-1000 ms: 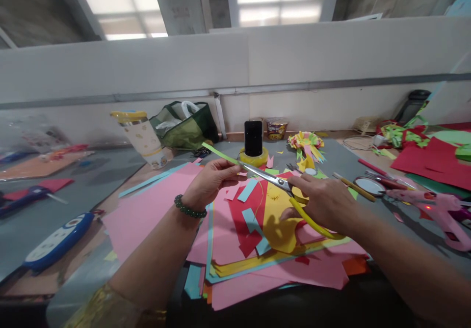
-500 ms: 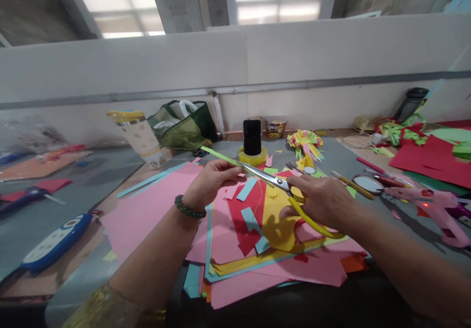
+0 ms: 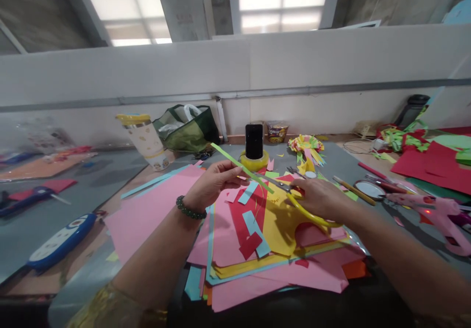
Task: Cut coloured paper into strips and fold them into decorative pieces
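Observation:
My left hand [image 3: 221, 183], with a dark green bead bracelet [image 3: 189, 209] at its wrist, pinches a narrow light green paper strip [image 3: 224, 155]. The strip slants down to the right past the fingertips. In my right hand [image 3: 318, 198] is a pair of scissors [image 3: 309, 213] with yellow handles. Their metal blades point left and meet the strip near my left fingers; how far they are parted I cannot tell. Below both hands lies a stack of coloured paper [image 3: 250, 274], topped by a yellow sheet [image 3: 277, 225], a red piece [image 3: 235, 210] and light blue scraps [image 3: 251, 192].
A phone [image 3: 253, 141] stands in a yellow tape roll [image 3: 254, 161] at the back. A tumbler [image 3: 145, 144] and green bag [image 3: 191, 134] are at left. To the right are a paper-strip rosette [image 3: 305, 145], a pink glue gun [image 3: 434, 207] and red paper [image 3: 429, 166].
The strip now slopes more steeply, and its lower right end shows past the blades. My right hand and the scissors have tilted slightly. The whole view has shifted a little.

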Motion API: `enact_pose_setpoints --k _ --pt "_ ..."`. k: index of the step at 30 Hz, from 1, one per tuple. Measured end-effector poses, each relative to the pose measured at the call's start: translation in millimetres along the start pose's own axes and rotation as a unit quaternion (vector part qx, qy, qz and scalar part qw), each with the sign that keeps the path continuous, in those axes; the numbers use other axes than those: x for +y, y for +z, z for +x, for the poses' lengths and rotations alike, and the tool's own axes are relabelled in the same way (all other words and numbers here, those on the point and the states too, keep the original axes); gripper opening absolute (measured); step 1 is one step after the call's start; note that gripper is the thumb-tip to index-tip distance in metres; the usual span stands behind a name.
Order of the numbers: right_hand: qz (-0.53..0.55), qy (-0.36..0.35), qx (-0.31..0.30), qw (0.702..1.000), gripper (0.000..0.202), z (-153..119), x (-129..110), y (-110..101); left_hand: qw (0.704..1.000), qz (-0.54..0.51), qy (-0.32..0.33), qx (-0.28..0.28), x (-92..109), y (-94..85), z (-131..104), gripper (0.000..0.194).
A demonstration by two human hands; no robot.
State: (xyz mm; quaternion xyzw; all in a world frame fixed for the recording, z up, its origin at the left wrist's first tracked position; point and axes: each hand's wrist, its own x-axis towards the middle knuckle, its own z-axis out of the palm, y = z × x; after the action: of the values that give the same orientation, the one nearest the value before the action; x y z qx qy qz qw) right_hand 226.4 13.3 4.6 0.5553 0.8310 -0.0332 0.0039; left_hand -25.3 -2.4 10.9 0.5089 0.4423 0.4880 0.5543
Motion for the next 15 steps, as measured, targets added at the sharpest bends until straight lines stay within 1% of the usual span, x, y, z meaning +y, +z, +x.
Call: enact_pose_setpoints --k 3,6,8,9,10,11,12,13,14,15 --pt "0.006 -0.035 -0.023 0.999 0.03 2 -1 6 1.0 -0.012 0.007 -0.024 -1 0.5 0 0.033" --pt "0.011 -0.078 -0.044 0.996 0.025 2 1 12 0.998 -0.015 0.001 -0.06 -4 2.4 0 0.033" --pt "0.003 -0.094 -0.043 0.995 0.021 3 4 14 0.996 -0.016 -0.005 -0.085 -7 4.3 0 0.035" --pt "-0.007 -0.094 -0.019 0.995 0.02 3 6 15 0.995 -0.015 -0.009 -0.096 -8 5.6 0 0.036" --pt "-0.016 -0.096 0.025 0.995 0.021 3 7 16 0.994 -0.012 -0.015 -0.107 -10 7.2 0 0.037" --pt "-0.021 -0.107 0.087 0.99 0.022 3 8 17 0.993 -0.009 -0.022 -0.115 -12 9.2 0 0.039" --pt "-0.019 -0.134 0.16 0.978 0.024 3 8 18 0.992 -0.006 -0.031 -0.122 -15 11.6 0 0.04" --pt "-0.008 -0.177 0.233 0.956 0.026 2 7 19 0.991 -0.005 -0.04 -0.13 -17 14.4 0 0.042" --pt "0.009 -0.232 0.297 0.926 0.028 1 6 20 0.989 -0.006 -0.047 -0.141 -20 17.5 0 0.043" --pt "0.024 -0.29 0.345 0.892 0.029 0 3 22 0.987 -0.009 -0.052 -0.154 -23 20.7 0 0.043"
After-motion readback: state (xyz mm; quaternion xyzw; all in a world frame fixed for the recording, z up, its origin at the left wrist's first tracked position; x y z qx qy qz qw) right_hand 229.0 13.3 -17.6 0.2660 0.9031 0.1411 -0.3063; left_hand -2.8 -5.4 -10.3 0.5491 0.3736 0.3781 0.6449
